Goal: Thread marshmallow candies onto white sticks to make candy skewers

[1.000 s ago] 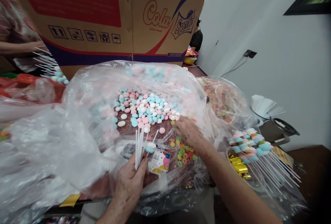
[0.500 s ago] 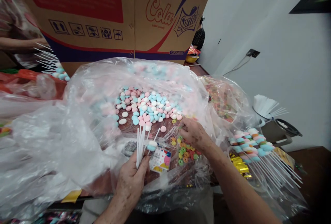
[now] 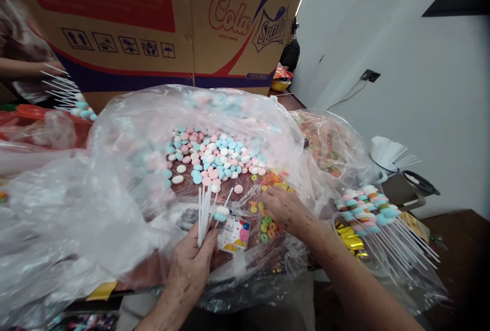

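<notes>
My left hand (image 3: 193,257) is closed round a bundle of white sticks (image 3: 203,208). One of them carries a white and a blue marshmallow (image 3: 221,213) pushed partway down it. My right hand (image 3: 285,211) is over the loose gummy rings (image 3: 270,229), with its fingers bent together and the tips pointing down. Whether a ring is between those fingertips is hidden. Beyond both hands, pink, blue and white marshmallows (image 3: 214,155) lie heaped in the mouth of a large clear plastic bag (image 3: 126,127). A printed card (image 3: 239,234) lies under the plastic between my hands.
A big cardboard box (image 3: 145,9) stands behind the bag. At right are finished marshmallow skewers (image 3: 367,208), gold ties (image 3: 350,239), a bag of gummies (image 3: 329,142), and a grey jug (image 3: 406,188) beside white sticks (image 3: 388,152). Another person's arm (image 3: 30,68) shows at far left.
My right hand has moved down and slightly left, from the upper edge of the gummy rings to over them. My left hand keeps its hold on the sticks. The view has shifted slightly.
</notes>
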`<state>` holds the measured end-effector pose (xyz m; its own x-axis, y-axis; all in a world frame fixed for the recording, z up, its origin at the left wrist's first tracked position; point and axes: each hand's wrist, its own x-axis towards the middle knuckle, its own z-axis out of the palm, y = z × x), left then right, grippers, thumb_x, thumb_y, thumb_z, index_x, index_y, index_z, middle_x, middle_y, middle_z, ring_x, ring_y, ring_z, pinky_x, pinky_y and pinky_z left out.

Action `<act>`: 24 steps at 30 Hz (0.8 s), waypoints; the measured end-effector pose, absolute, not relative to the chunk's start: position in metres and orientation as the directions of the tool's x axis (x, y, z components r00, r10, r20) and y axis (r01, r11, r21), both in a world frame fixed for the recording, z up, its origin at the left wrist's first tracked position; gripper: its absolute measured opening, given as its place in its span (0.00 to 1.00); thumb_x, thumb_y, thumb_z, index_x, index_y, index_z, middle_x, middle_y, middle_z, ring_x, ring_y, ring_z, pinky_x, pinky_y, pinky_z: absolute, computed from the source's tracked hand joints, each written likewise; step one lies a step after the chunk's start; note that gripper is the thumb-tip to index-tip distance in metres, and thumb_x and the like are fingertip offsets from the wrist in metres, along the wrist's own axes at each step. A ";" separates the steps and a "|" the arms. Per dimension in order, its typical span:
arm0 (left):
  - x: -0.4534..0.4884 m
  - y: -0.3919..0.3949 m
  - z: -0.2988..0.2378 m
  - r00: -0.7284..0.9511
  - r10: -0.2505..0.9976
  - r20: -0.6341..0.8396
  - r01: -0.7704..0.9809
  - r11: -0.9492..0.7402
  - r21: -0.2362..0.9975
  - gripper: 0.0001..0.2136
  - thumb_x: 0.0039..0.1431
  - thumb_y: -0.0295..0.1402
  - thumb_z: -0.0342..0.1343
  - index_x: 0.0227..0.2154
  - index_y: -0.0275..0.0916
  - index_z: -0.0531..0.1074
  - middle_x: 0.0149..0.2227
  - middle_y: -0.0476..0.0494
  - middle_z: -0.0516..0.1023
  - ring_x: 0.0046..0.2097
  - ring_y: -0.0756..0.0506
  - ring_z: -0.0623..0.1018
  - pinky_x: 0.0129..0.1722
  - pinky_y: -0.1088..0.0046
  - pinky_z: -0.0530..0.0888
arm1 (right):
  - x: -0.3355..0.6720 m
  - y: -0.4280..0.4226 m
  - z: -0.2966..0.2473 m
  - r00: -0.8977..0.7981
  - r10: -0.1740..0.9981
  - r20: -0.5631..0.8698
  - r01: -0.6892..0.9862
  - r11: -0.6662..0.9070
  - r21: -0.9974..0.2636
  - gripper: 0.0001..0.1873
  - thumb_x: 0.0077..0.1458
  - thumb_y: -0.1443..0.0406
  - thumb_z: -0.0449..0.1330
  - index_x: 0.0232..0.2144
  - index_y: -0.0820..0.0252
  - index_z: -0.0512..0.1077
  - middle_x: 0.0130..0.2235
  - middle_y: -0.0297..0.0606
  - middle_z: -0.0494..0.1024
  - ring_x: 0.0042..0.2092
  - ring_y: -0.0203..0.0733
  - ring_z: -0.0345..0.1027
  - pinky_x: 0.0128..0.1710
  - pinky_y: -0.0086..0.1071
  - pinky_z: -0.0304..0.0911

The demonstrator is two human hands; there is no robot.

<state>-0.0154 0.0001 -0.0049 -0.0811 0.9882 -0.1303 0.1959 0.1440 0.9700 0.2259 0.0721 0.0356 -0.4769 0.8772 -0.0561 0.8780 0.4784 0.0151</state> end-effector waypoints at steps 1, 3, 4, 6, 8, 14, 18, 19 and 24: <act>-0.015 0.001 -0.005 -0.086 0.989 -0.122 0.195 0.137 0.971 0.12 0.58 0.42 0.54 0.30 0.38 0.75 0.17 0.56 0.64 0.20 0.49 0.64 0.18 0.77 0.59 | 0.222 0.071 0.034 -0.500 0.865 -0.042 0.866 0.499 -0.027 0.10 0.54 0.76 0.55 0.35 0.61 0.71 0.38 0.42 0.74 0.41 0.44 0.67 0.40 0.32 0.59; -0.015 0.002 -0.004 -0.101 0.990 -0.097 0.183 0.115 0.976 0.12 0.57 0.42 0.55 0.28 0.38 0.75 0.18 0.54 0.67 0.22 0.48 0.67 0.20 0.77 0.63 | 0.217 0.069 0.032 -0.543 0.840 0.011 0.826 0.536 -0.173 0.09 0.56 0.75 0.54 0.35 0.60 0.71 0.37 0.39 0.74 0.40 0.42 0.67 0.40 0.31 0.59; -0.014 0.002 -0.004 -0.109 0.990 -0.086 0.175 0.105 0.979 0.12 0.57 0.42 0.56 0.27 0.38 0.75 0.19 0.53 0.69 0.23 0.48 0.68 0.21 0.77 0.64 | 0.217 0.069 0.033 -0.547 0.836 0.054 0.802 0.541 -0.254 0.09 0.57 0.75 0.53 0.34 0.60 0.70 0.37 0.38 0.73 0.39 0.41 0.67 0.40 0.31 0.59; -0.014 0.002 -0.003 -0.133 0.988 -0.083 0.157 0.104 0.982 0.12 0.55 0.42 0.57 0.27 0.38 0.75 0.19 0.52 0.71 0.23 0.47 0.70 0.20 0.77 0.64 | 0.219 0.069 0.034 -0.506 0.850 0.146 0.772 0.522 -0.362 0.09 0.58 0.75 0.52 0.35 0.59 0.69 0.35 0.36 0.72 0.39 0.40 0.66 0.40 0.31 0.59; -0.013 0.002 -0.003 -0.135 0.985 -0.112 0.144 0.131 0.981 0.11 0.55 0.42 0.57 0.27 0.39 0.76 0.17 0.53 0.70 0.21 0.47 0.70 0.17 0.78 0.62 | 0.226 0.070 0.037 -0.442 0.876 0.195 0.785 0.482 -0.389 0.09 0.58 0.75 0.51 0.35 0.59 0.69 0.35 0.36 0.71 0.38 0.40 0.65 0.39 0.31 0.58; -0.013 -0.001 -0.003 -0.141 0.981 -0.132 0.121 0.150 0.981 0.11 0.55 0.42 0.58 0.27 0.39 0.76 0.13 0.56 0.65 0.17 0.49 0.67 0.14 0.78 0.60 | 0.236 0.069 0.046 -0.408 0.903 0.133 0.831 0.427 -0.357 0.08 0.54 0.75 0.54 0.31 0.59 0.67 0.32 0.34 0.70 0.35 0.39 0.64 0.36 0.30 0.56; -0.012 -0.001 -0.006 -0.142 0.983 -0.114 0.119 0.132 0.984 0.12 0.55 0.43 0.58 0.28 0.39 0.77 0.13 0.57 0.65 0.16 0.50 0.65 0.15 0.78 0.61 | 0.219 0.064 0.037 -0.468 0.872 0.140 0.828 0.489 -0.275 0.07 0.55 0.75 0.54 0.30 0.59 0.67 0.32 0.34 0.72 0.35 0.39 0.65 0.35 0.30 0.56; -0.012 0.000 -0.007 -0.144 0.983 -0.115 0.115 0.133 0.984 0.13 0.55 0.44 0.58 0.28 0.39 0.76 0.13 0.57 0.65 0.16 0.50 0.65 0.15 0.78 0.61 | 0.214 0.063 0.034 -0.487 0.859 0.157 0.829 0.511 -0.226 0.07 0.55 0.75 0.54 0.31 0.59 0.67 0.32 0.35 0.72 0.36 0.39 0.65 0.36 0.30 0.57; -0.013 0.000 -0.008 -0.127 0.984 -0.124 0.106 0.138 0.985 0.13 0.55 0.44 0.59 0.28 0.38 0.77 0.13 0.56 0.66 0.16 0.50 0.65 0.13 0.79 0.58 | 0.194 0.057 0.017 -0.503 0.835 0.223 0.862 0.502 0.062 0.08 0.55 0.75 0.56 0.32 0.59 0.69 0.33 0.39 0.75 0.38 0.45 0.66 0.39 0.35 0.59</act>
<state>-0.0133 -0.0005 -0.0080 -0.1274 0.9841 -0.1238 0.1061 0.1376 0.9848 0.1943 0.0574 0.0167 -0.5025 0.8354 0.2227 0.8625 0.5023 0.0620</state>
